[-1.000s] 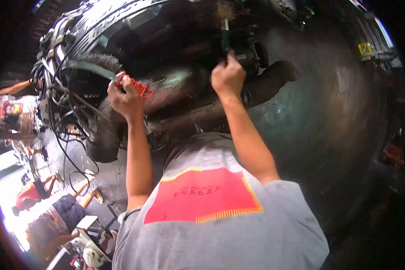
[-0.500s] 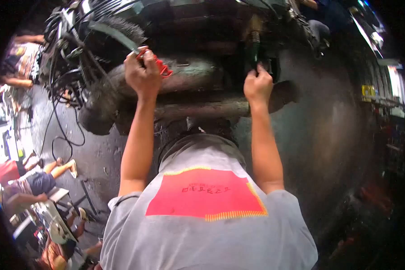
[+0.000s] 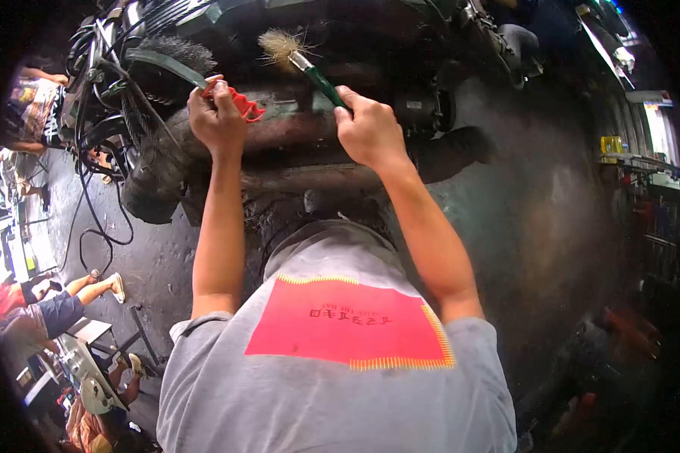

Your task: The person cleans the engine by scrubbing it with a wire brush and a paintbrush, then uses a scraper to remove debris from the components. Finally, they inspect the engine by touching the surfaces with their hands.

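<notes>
My left hand (image 3: 219, 124) is closed around the red handle of a wire brush (image 3: 172, 63), whose grey back slants up and left with dark bristles along its upper side. My right hand (image 3: 373, 134) grips the green handle of a paintbrush (image 3: 326, 84). Its pale, splayed bristles point up and left, in front of the dark machinery. Both hands are raised before a large grimy metal assembly (image 3: 302, 127) with thick tube-like parts.
Cables and hoses (image 3: 98, 75) hang at the upper left, one black cable (image 3: 102, 235) looping down to the dark floor (image 3: 166, 264). People (image 3: 53, 309) are seated by a table at the left edge. A yellow container (image 3: 612, 145) stands on a shelf at the right.
My right hand has swung left and inward with the paintbrush, which now tilts left instead of pointing straight up. My left hand has shifted slightly left with the wire brush.
</notes>
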A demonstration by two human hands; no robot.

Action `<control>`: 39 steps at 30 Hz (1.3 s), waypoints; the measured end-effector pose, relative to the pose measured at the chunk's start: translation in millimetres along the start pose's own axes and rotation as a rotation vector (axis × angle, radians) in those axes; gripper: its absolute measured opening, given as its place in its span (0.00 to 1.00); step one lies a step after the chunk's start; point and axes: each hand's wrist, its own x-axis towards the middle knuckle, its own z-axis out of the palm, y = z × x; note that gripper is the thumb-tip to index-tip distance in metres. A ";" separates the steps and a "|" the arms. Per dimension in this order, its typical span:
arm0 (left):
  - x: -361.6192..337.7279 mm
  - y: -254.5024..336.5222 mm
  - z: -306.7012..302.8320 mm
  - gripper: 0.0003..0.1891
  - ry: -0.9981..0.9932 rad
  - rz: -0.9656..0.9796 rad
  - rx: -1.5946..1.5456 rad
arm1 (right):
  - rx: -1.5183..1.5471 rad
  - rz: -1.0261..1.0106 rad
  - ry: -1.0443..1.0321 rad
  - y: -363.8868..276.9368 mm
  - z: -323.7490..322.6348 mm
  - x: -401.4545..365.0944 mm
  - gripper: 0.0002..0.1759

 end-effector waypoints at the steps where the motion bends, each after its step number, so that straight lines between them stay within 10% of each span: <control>1: -0.2 -3.1 -2.7 0.09 -0.006 0.002 -0.001 | 0.062 0.003 -0.016 3.6 -7.5 -5.0 0.20; 8: -73.2 36.6 -5.2 0.11 -0.103 -0.096 -0.210 | 0.379 0.002 0.129 65.2 -10.7 -50.7 0.17; 15: -156.8 60.3 35.3 0.12 -0.508 -0.762 -0.673 | 0.676 0.132 0.101 107.7 2.6 -61.8 0.14; 21: -180.5 74.6 77.2 0.12 -0.587 -0.899 -0.741 | 0.876 0.126 0.071 149.6 3.5 -50.8 0.10; 39: -246.8 104.5 131.7 0.12 -0.267 -0.990 -0.731 | 1.128 -0.034 -0.404 213.9 -10.9 -42.8 0.07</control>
